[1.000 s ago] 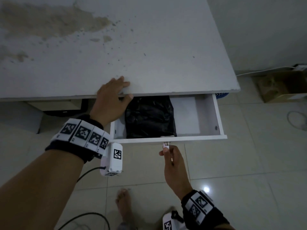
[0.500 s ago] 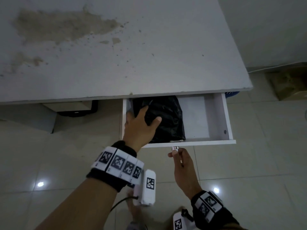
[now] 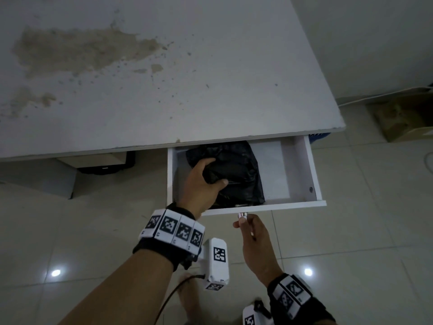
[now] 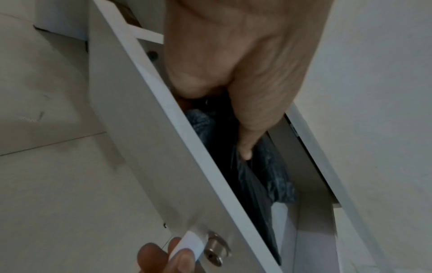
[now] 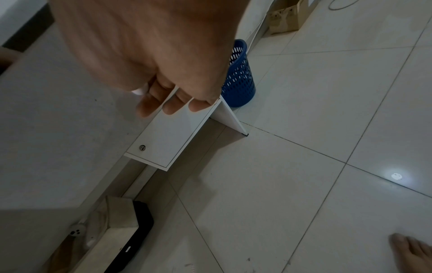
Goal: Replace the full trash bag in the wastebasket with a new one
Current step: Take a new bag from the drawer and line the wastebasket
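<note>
We find the drawer [image 3: 246,208] pulled out from under the counter [image 3: 164,78], and the person's left hand [image 3: 201,181] inside it. Half a second earlier that hand lay flat on the folded black bags; a second earlier it rested on the counter edge. Now its fingers [image 3: 221,182] are curled round a bunch of the black trash bag stack [image 3: 236,174], thumb at the far side, gathering plastic into the palm. The left wrist view confirms it: a fingertip [image 4: 245,153] presses into dark film inside the drawer.

The right hand [image 3: 253,240] is unchanged in place, at 6 o'clock from the drawer front. Its fingers pinch a small white tag beside the metal knob [image 4: 216,248], holding the drawer out.

The stack lies in the left half of the drawer, toward 9 o'clock; the right half shows bare white floor. The blue wastebasket [image 5: 238,77] stands on the floor tiles beyond the drawer's far corner, at about 2 o'clock from the person. We cannot tell from these views whether it holds a bag.

We judge that the step in hand is fetching the new liner. The grip appears made but the bag is not yet lifted clear. Whether one bag or several will come up cannot be told.
</note>
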### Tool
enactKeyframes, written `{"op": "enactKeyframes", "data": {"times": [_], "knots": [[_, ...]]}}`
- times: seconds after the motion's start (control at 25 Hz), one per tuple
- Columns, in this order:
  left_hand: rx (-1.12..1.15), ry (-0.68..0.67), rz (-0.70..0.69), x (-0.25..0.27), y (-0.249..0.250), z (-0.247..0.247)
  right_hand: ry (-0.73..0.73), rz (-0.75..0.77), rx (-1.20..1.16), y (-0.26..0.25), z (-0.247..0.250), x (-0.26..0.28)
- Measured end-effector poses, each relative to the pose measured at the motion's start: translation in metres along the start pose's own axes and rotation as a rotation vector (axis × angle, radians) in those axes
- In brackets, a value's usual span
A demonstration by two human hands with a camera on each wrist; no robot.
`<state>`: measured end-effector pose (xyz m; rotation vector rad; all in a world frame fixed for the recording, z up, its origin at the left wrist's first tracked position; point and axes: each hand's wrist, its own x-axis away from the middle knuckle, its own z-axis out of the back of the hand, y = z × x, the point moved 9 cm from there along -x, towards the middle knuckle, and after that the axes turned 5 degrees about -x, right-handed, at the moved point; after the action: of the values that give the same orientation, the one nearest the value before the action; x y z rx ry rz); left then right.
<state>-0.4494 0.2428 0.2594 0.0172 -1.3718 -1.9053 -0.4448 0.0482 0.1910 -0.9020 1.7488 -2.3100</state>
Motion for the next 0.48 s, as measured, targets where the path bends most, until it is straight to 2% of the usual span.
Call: {"op": "enactKeyframes", "data": {"times": [0.16, 0.32, 0.4, 0.48], "knots": [[0.194, -0.091, -0.144, 0.031, 0.026, 0.006, 0.002, 0.014, 0.017, 0.0, 0.002, 0.0], [0.167, -0.077, -0.422, 0.071, 0.079, 0.019, -0.004, 0.013, 0.041, -0.002, 0.002, 0.001], [0.168, 0.01, -0.569, 0.081, 0.113, 0.036, -0.013, 0.005, 0.046, -0.005, 0.001, 0.002], [0.119, 0.229, -0.679, 0.077, 0.14, 0.067, -0.013, 0.009, 0.037, -0.008, 0.001, 0.003]]}}
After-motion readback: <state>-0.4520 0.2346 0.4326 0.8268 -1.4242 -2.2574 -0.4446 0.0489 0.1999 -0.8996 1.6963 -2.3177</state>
